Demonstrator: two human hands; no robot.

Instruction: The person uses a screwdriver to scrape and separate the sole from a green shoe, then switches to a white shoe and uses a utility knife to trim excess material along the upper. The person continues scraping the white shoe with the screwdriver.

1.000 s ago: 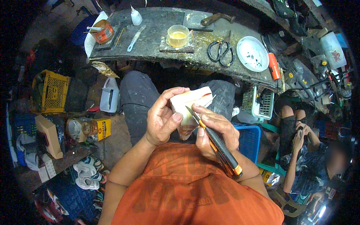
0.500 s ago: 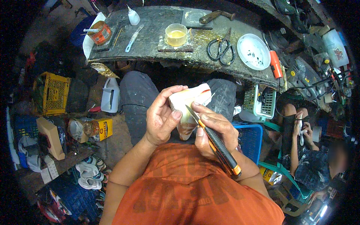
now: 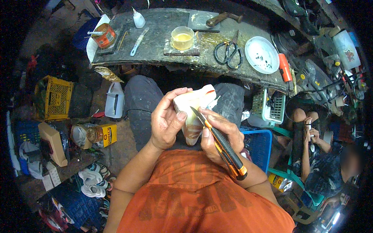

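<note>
Over my lap, my left hand (image 3: 163,126) closes around the side of a pale shoe last (image 3: 191,101), its thumb pressed on the near face. The last has a cream surface, a reddish slit at its upper end and a tapered lower end with brown bands. My right hand (image 3: 232,132) grips a black-and-orange utility knife (image 3: 228,150) between thumb and fingers. The blade points up and left, its tip at the face of the last beside my left thumb. Right fingertips rest near the last's right edge, where a thin white flap sticks out.
Across the workbench (image 3: 155,42) lie scissors (image 3: 228,52), a hammer (image 3: 223,18), a cup of yellowish liquid (image 3: 182,37), a small knife (image 3: 139,42) and a white dish (image 3: 262,55). A blue crate (image 3: 258,145) stands at my right. Farther right sits another person (image 3: 324,167) holding something white.
The last and both hands have shifted very slightly left. The knife has turned a little steeper, its rear end moving left; both grips stay the same.
</note>
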